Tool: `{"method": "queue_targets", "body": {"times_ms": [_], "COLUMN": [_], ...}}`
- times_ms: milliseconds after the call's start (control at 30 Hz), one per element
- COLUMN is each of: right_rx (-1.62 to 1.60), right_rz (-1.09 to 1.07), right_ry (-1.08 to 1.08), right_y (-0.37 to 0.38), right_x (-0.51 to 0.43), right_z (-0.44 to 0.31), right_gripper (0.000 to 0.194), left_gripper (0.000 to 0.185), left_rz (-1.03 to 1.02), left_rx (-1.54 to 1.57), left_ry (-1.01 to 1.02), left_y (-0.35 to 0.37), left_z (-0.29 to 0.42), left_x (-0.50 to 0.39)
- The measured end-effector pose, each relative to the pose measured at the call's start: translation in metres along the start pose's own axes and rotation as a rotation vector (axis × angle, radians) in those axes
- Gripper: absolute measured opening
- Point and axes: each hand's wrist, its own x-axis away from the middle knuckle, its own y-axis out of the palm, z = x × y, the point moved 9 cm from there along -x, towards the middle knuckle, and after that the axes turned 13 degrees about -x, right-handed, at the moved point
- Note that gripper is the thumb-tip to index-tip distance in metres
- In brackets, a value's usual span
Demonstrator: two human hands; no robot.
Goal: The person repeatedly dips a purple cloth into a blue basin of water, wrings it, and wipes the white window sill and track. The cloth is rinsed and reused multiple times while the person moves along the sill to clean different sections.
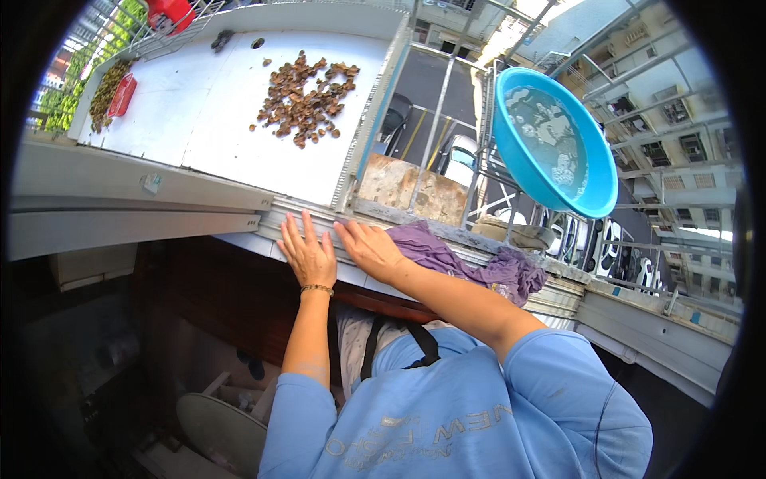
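My left hand [308,254] lies palm down on the window track [275,221], its fingers apart and nothing visibly held. Beside it, my right hand [372,248] presses on the same sill, fingers bent slightly. A crumpled purple cloth [431,242] stretches along the sill from behind my right hand to below my right forearm. Its near end meets that hand, but whether the fingers grip it is hidden.
Beyond the sill, a white panel [215,120] carries brown dried pieces [305,99] and a red basket [122,94]. A blue basin [553,143] of water sits right, by metal bars [440,114] above parked cars. A sliding window frame [137,179] stands left; a round stool [221,431] is below.
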Motion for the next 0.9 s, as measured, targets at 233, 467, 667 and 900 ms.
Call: {"method": "queue_targets", "body": {"times_ms": [233,467,667,900], "right_rx": [0.094,-0.048,-0.024,0.031], "right_rz": [0.111,0.229,0.102,0.17], "right_ry": [-0.098,-0.089,-0.018,-0.083], "right_y": [0.009,0.018,0.033,0.017], "right_x": [-0.007,-0.02,-0.044,-0.026], "right_z": [-0.016,-0.006,-0.002,-0.005], "right_gripper": [0.023,0.021,0.021,0.017], "left_gripper": [0.06,0.063,0.067,0.068], "left_rz": [-0.061,-0.15,-0.183,-0.184], "left_rx": [-0.066,-0.162,-0.168,-0.159], "left_ry": [-0.014,0.037,0.054,0.065], "left_y": [0.015,0.032,0.037,0.032], "left_z": [-0.008,-0.019,-0.024,-0.021], "left_x": [-0.001,-0.004,-0.007,-0.007]}}
